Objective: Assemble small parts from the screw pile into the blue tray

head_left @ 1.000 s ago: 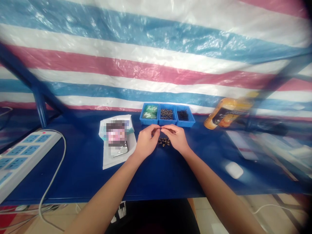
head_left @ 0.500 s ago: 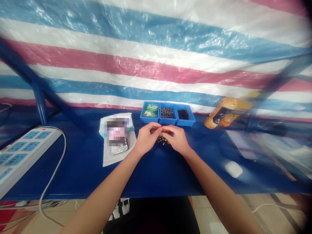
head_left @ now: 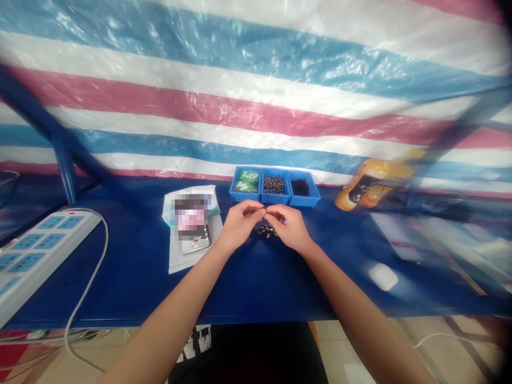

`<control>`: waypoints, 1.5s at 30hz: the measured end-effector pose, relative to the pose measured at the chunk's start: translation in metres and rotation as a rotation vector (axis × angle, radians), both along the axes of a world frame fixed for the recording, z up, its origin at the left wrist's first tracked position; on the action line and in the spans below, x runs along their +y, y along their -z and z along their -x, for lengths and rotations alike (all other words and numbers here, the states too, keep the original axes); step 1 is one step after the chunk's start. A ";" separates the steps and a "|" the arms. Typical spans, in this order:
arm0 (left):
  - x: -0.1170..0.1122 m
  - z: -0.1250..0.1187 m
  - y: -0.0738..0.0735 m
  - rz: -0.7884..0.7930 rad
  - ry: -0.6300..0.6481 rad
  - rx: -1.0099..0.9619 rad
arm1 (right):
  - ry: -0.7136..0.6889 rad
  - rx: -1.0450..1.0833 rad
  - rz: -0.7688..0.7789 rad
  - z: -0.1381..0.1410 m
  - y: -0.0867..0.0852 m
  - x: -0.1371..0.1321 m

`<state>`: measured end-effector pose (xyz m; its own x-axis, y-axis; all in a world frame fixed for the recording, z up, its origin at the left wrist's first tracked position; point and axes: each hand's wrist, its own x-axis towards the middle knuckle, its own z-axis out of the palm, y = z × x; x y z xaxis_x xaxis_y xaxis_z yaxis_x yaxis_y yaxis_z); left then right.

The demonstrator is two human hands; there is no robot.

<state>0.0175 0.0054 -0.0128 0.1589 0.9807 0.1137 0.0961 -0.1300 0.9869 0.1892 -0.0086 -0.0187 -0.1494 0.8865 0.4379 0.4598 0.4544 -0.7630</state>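
My left hand and my right hand meet fingertip to fingertip over the blue table. Both pinch a tiny part between them, too small to name. Just below the fingertips lies a small heap of brass-coloured metal parts. Behind the hands stand three joined blue bins: the left holds green pieces, the middle brass parts, the right black parts.
A phone on a white sheet lies left of my hands. A white power strip with its cable is at the far left. An orange bottle lies on its side at the right, with a white earbud case nearer me.
The hands have stayed together over the heap, with only slight finger movement. The view has shifted a little.
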 end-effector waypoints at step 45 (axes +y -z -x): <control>-0.010 -0.002 -0.005 -0.206 0.028 0.235 | 0.002 0.264 0.233 -0.012 0.000 0.007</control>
<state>0.0193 -0.0042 -0.0081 0.2306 0.9359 0.2662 0.3120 -0.3302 0.8908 0.2011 -0.0021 -0.0185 -0.0562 0.9675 0.2467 0.2338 0.2530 -0.9388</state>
